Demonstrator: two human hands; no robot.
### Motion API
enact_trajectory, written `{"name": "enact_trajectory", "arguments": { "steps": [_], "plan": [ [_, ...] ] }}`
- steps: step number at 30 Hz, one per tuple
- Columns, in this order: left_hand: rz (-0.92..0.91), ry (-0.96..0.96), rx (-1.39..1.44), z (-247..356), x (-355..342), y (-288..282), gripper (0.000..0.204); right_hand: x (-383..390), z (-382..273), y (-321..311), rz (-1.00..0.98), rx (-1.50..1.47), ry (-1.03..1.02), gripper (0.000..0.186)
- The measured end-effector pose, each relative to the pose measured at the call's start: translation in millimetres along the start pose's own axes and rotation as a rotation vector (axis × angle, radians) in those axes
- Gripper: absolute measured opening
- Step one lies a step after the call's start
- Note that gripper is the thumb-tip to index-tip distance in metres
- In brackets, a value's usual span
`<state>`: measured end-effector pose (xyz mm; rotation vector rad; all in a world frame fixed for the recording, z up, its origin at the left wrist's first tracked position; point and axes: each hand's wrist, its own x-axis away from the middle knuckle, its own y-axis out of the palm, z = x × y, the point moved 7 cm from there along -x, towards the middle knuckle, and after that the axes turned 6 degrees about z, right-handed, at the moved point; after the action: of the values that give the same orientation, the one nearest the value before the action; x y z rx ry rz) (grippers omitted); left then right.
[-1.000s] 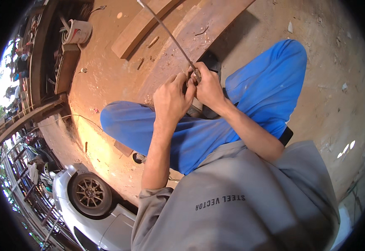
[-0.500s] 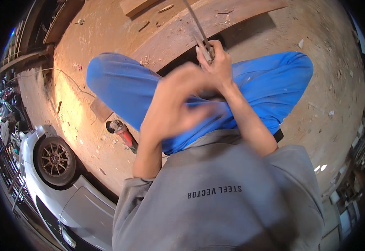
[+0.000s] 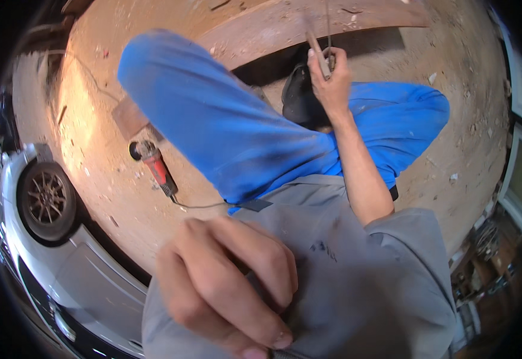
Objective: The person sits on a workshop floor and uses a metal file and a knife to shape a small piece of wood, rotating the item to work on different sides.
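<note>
The narrow tool [image 3: 318, 55] is in your right hand [image 3: 333, 90], tilted, its blurred upper end overlapping the wooden board [image 3: 261, 37] in this view. A thin rod [image 3: 328, 24] rises beside it and appears to share the same grip. Your right fingers are closed around the lower ends, thumb along the near side. For good control, keep this wrist steady and keep the two long pieces from crossing.

Your left hand [image 3: 231, 269] is well apart, raised before the grey shirt [image 3: 387, 263] and close to the camera. Its fingers are curled, with the fingertips beside a dark item [image 3: 290, 354] at the lower edge; whether they grip it cannot be told. Work this hand by touch only if the right hand is held still.

Beneath the right hand lies a black object [image 3: 300, 102]. Beyond your left leg, a red and black grinder [image 3: 156, 169] lies on the floor [image 3: 114, 197], its cord trailing toward you; keep your leg clear of its head. Farther left stands a silver car [image 3: 90, 257].
</note>
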<state>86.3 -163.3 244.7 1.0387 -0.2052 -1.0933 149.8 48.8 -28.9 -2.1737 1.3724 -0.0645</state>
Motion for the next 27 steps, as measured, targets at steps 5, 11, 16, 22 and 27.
{"name": "enact_trajectory", "arguments": {
  "steps": [5, 11, 16, 22, 27],
  "plan": [
    [0.400, 0.050, -0.090, 26.4, -1.2, 0.6, 0.012, 1.9, -2.2, 12.8, -0.051, 0.036, 0.078, 0.040],
    [0.562, 0.160, -0.135, 54.2, 29.8, 23.1, 0.015, 2.1, -5.6, 12.3, -0.021, 0.131, -0.019, 0.041],
    [0.212, 0.115, 0.254, 21.4, -1.1, 0.4, 0.014, 0.8, -6.5, 12.9, -0.063, 0.140, 0.071, 0.044],
    [0.342, -0.026, 0.328, 7.7, 12.1, 4.9, 0.032, 11.1, -4.5, 25.6, -0.037, 0.064, 0.109, 0.047],
    [0.228, -0.062, 0.432, 6.7, 0.3, -5.6, 0.012, 2.1, 6.8, 24.4, -0.035, 0.046, 0.156, 0.046]
  ]
}}
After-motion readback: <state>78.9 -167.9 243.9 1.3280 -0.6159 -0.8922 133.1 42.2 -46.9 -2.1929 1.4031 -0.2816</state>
